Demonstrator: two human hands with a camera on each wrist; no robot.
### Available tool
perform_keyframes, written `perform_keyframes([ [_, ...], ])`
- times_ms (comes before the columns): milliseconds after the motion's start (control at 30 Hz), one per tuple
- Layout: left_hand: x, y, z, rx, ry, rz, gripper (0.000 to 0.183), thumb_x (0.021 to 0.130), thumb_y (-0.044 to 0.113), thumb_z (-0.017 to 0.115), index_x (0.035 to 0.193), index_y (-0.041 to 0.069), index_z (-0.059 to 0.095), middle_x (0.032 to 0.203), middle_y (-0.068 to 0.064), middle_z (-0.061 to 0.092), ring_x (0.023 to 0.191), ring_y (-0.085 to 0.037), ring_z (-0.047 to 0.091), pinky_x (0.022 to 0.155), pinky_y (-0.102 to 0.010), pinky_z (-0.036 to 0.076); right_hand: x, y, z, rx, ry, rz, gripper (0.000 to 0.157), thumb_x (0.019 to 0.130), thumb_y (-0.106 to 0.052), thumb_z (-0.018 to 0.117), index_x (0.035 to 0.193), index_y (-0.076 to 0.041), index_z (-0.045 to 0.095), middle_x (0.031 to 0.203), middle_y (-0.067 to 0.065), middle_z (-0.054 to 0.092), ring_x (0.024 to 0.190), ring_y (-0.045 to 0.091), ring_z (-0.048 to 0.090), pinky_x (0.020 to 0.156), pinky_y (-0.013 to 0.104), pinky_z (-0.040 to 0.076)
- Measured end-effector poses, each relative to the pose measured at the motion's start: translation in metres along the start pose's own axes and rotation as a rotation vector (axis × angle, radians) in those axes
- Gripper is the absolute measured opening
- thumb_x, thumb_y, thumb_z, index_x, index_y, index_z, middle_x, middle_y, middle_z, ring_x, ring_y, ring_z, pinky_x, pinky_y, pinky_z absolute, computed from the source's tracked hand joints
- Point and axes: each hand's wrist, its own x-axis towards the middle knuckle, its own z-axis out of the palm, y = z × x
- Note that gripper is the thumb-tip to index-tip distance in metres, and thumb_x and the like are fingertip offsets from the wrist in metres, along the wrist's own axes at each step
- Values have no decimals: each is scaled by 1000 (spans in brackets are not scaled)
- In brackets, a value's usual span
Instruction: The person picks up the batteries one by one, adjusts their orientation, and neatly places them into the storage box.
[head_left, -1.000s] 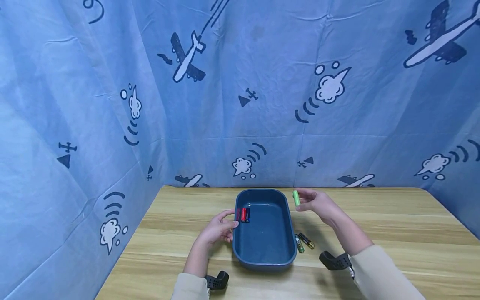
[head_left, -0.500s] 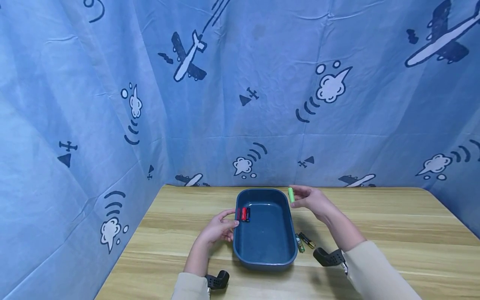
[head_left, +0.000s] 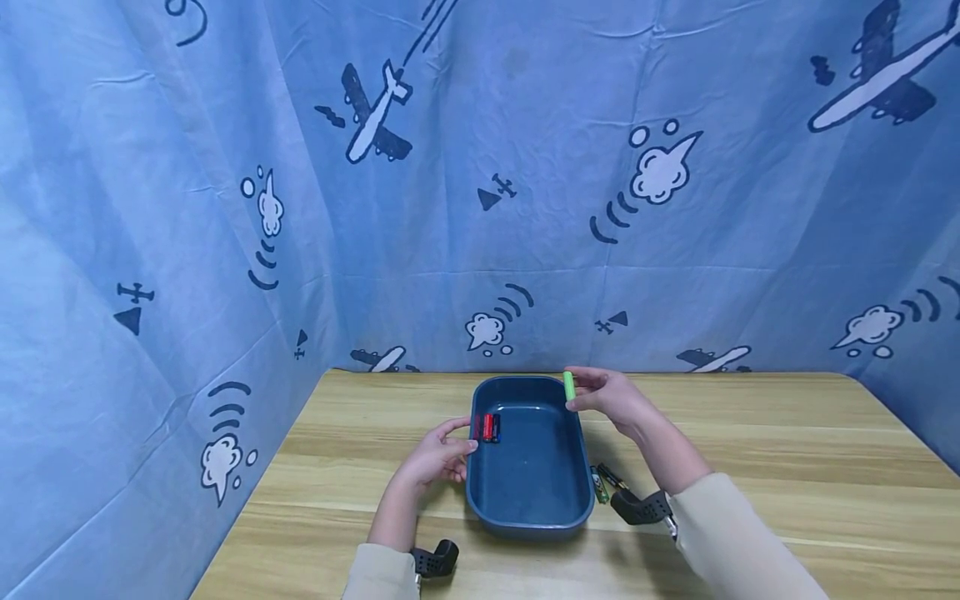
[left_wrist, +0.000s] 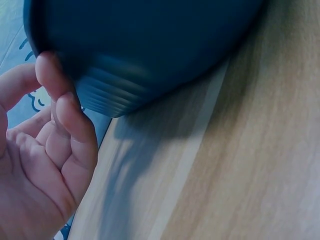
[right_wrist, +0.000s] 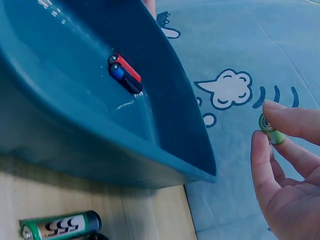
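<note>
A light-green battery (head_left: 569, 386) is pinched between the thumb and fingers of my right hand (head_left: 611, 398), over the far right corner of a dark blue plastic box (head_left: 528, 527). One flat end of that battery (right_wrist: 268, 123) faces the right wrist camera. My left hand (head_left: 435, 456) grips the box's left rim, its thumb near the top edge and fingers outside the wall. Inside the box, a red battery (head_left: 488, 427) and a dark blue battery (head_left: 497, 428) lie side by side against the left wall. The left wrist view shows the hand (left_wrist: 55, 145) at the box's outer wall (left_wrist: 150, 45).
On the wooden table (head_left: 787, 467), right of the box, lie a green battery (head_left: 599, 485) and a black battery (head_left: 612, 476), partly hidden by the wrist camera mount (head_left: 637, 507). A blue printed curtain (head_left: 525, 208) stands behind and along the sides.
My right hand has moved left with the light-green battery, from beside the box to over its far right rim. The left hand and the box have stayed in place.
</note>
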Motion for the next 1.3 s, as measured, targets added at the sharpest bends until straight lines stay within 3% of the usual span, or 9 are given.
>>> perform_keyframes([
  [467, 2, -1, -1, 4, 0, -3, 54, 89, 13, 61, 138, 8, 40, 69, -4, 60, 47, -12, 54, 49, -22, 48, 7, -1, 14, 58, -16, -7, 63, 78, 6, 66, 135, 8, 39, 123, 25, 47, 97, 23, 53, 81, 29, 48],
  [933, 2, -2, -1, -13, -6, -1, 55, 88, 13, 61, 139, 9, 39, 68, -2, 59, 48, -11, 54, 49, -22, 48, 15, -8, 28, 53, 2, 24, 59, 80, 3, 66, 134, 4, 43, 128, 23, 47, 108, 30, 48, 93, 40, 43],
  [1300, 1, -2, -1, 6, -10, 0, 56, 88, 15, 62, 139, 9, 39, 69, -3, 60, 48, -12, 54, 49, -23, 48, 23, -5, 46, 105, 12, 44, 58, 80, 5, 65, 134, 3, 44, 127, 23, 47, 108, 31, 48, 93, 41, 43],
])
